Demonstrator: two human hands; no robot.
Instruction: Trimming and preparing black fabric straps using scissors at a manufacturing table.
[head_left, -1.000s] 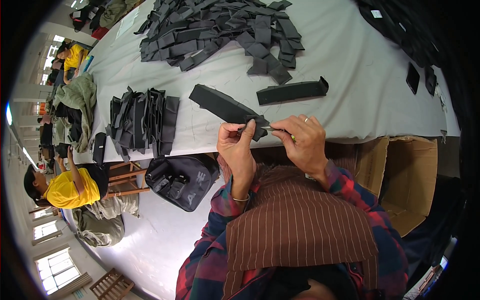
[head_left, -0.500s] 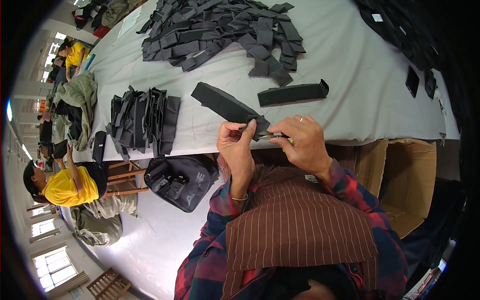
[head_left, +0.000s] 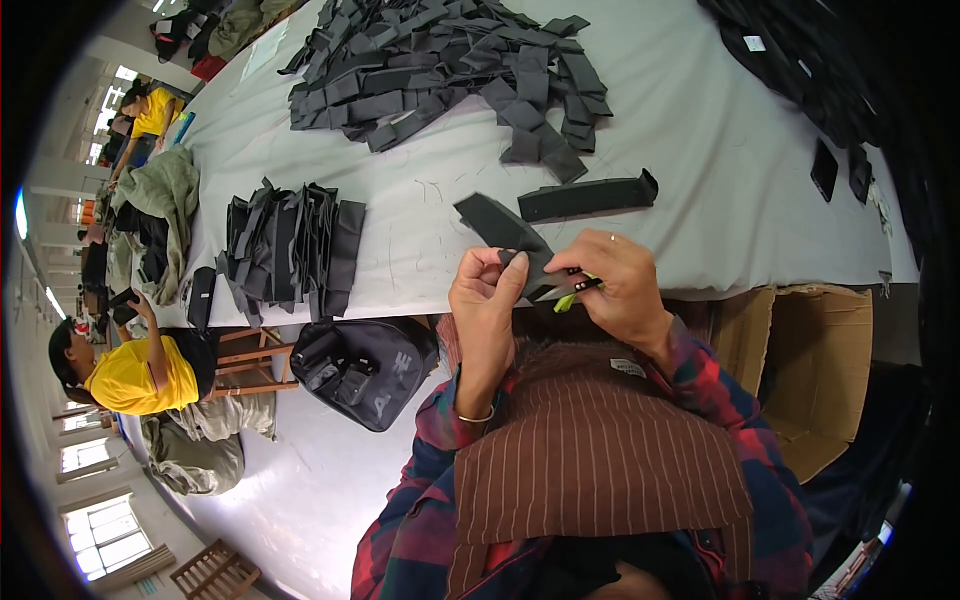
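Note:
My left hand (head_left: pixel 487 300) pinches a dark grey fabric strip (head_left: pixel 492 222) between thumb and fingers, near the table's front edge. One end of the strip points away to the far left; its near end lies between my two hands. My right hand (head_left: pixel 622 287) is closed around small thread snips (head_left: pixel 586 284), with a bright yellow-green piece hanging below. The snips are right beside the strip; my fingers partly hide their blades. A similar dark strip (head_left: pixel 588 197) lies just beyond my hands on the white-covered table (head_left: pixel 420 205).
A large heap of dark strips (head_left: pixel 440 75) lies at the back, with a standing bundle of strips (head_left: pixel 292 250) at left. Below the table edge are a black bag (head_left: pixel 365 370) and an open cardboard box (head_left: pixel 815 385). Two people in yellow shirts work at left.
The strip has shifted right and is bent closer between my hands. My right hand has turned the snips, so the yellow-green piece shows more. My left hand has moved slightly right.

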